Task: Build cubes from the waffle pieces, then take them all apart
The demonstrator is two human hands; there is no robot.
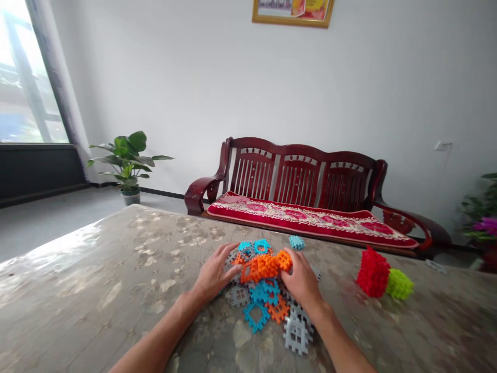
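An orange assembly of interlocking toy blocks (pixel 266 266) is held above a pile of loose pieces. My right hand (pixel 303 277) is closed on its right end, with fingers behind and thumb in front. At its other end is my left hand (pixel 215 272), thumb and fingers apart, the thumb tip at the orange edge; grey pieces show in the gap. Around and beneath lie flat notched square pieces: a blue piece (pixel 256 315), an orange piece (pixel 278 309) and a grey piece (pixel 297 334). Part of the pile is hidden by the hands and the assembly.
A red block build (pixel 373 272) and a yellow-green one (pixel 399 284) stand on the patterned tabletop (pixel 97 290) to the right. One light blue piece (pixel 296 242) lies behind the pile. Beyond the table are a wooden bench (pixel 297 178) and a potted plant (pixel 130 163).
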